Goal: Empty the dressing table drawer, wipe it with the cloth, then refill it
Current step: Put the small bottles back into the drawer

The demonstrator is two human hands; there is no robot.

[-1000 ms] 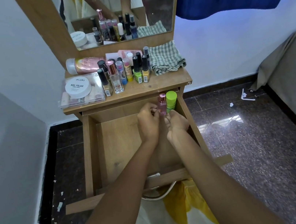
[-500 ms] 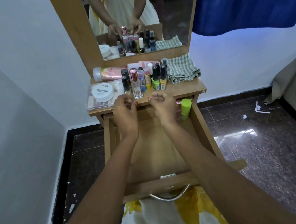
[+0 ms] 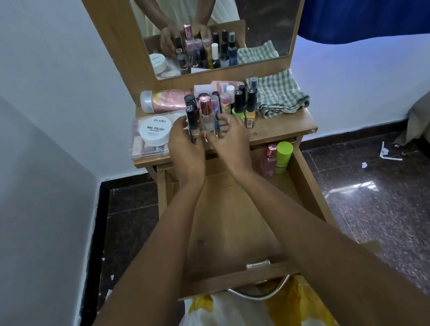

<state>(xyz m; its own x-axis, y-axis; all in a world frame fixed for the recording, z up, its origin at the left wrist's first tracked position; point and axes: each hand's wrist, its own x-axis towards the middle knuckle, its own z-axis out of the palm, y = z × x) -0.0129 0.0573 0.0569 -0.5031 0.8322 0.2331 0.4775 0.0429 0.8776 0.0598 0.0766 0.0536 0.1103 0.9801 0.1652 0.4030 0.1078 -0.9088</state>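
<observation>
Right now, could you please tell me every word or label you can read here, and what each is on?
"ZUDIO" and "NAIL POLISH": lid of the white round tub.
Smaller line below on the lid: too small to read.
Print on the lying pink bottle and the nail polish bottles: blurred, unreadable.

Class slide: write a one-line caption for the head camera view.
Both hands gather small bottles on the dressing table above the open drawer.
</observation>
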